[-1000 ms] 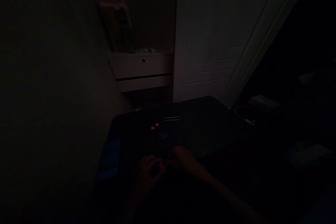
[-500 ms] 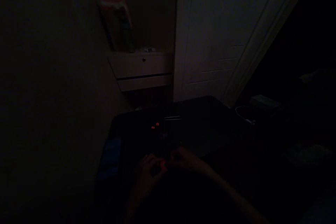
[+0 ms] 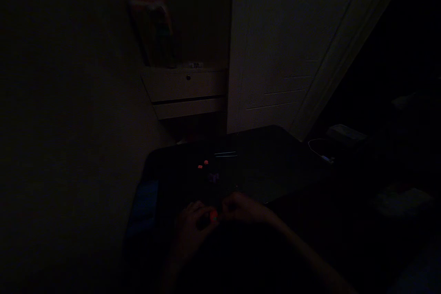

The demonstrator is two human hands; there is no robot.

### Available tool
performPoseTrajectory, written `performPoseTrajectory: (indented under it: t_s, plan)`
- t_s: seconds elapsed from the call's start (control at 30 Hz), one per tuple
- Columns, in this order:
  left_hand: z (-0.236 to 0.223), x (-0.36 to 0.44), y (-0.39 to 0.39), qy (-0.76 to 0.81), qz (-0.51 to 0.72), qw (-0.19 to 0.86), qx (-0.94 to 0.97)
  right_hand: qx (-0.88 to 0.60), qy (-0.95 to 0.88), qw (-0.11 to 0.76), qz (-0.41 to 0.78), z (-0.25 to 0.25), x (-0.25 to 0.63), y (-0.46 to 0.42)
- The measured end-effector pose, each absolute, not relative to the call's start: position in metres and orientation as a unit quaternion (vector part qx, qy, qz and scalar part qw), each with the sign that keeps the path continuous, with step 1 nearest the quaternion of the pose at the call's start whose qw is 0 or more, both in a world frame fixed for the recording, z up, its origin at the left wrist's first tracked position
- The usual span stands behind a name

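The scene is very dark. Between thumb and fingers, my left hand [image 3: 193, 226] pinches a small round orange-red piece [image 3: 213, 216] with a greenish spot on it. Close on its right side is my right hand [image 3: 239, 207], fingers curled together; whether anything is in them is too dark to make out. Beyond the hands, two small orange bits [image 3: 203, 164] lie on the dark table [image 3: 275, 156]. A small purplish piece [image 3: 213, 178] sits nearer to me, and two thin pale sticks [image 3: 225, 154] lie side by side farther back.
A bluish flat rectangle [image 3: 144, 197] lies at the table's left edge. Behind the table are a drawer unit [image 3: 189, 87] with a bag-like package [image 3: 151, 27] on top and a pale door panel [image 3: 268, 55]. A box [image 3: 346, 134] and a white cable [image 3: 315, 147] are off to the right.
A greenish spot now shows on the orange-red piece between my left fingers. My right hand has shifted very slightly left. The other things stay where they were.
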State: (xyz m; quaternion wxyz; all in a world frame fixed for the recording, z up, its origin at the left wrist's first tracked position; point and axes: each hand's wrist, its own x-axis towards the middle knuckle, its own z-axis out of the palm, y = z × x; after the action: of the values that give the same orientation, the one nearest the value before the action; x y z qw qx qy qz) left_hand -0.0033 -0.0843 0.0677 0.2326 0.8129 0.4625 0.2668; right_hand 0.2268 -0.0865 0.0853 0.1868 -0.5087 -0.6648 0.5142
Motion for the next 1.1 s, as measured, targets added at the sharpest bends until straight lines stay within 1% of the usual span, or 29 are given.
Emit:
performPoseTrajectory:
  t_s: [0.1, 0.23, 0.3, 0.43, 0.5, 0.57, 0.7, 0.9, 1.1]
  plan:
    - [0.068, -0.003, -0.084, 0.465, 0.272, 0.231, 0.810, -0.504, -0.670, 0.181, 0.514, 0.083, 0.227, -0.086]
    - [0.068, -0.003, -0.085, 0.459, 0.284, 0.229, 0.810, -0.504, -0.655, 0.208, 0.522, 0.077, 0.228, -0.087]
    - [0.066, -0.004, -0.085, 0.459, 0.287, 0.229, 0.809, -0.503, -0.640, 0.234, 0.532, 0.073, 0.228, -0.089]
    - [0.060, -0.004, -0.084, 0.443, 0.323, 0.236, 0.802, -0.512, -0.601, 0.322, 0.522, 0.065, 0.225, -0.091]
    - [0.057, -0.004, -0.083, 0.441, 0.345, 0.234, 0.795, -0.514, -0.594, 0.343, 0.516, 0.063, 0.223, -0.091]
    - [0.056, -0.004, -0.083, 0.454, 0.350, 0.232, 0.786, -0.511, -0.592, 0.346, 0.518, 0.064, 0.222, -0.092]
    - [0.060, -0.003, -0.083, 0.476, 0.322, 0.236, 0.783, -0.515, -0.596, 0.349, 0.507, 0.067, 0.221, -0.093]
    - [0.063, 0.001, -0.084, 0.504, 0.295, 0.240, 0.776, -0.530, -0.605, 0.328, 0.495, 0.066, 0.219, -0.091]
    - [0.064, 0.001, -0.086, 0.491, 0.304, 0.246, 0.779, -0.545, -0.611, 0.303, 0.488, 0.062, 0.220, -0.092]
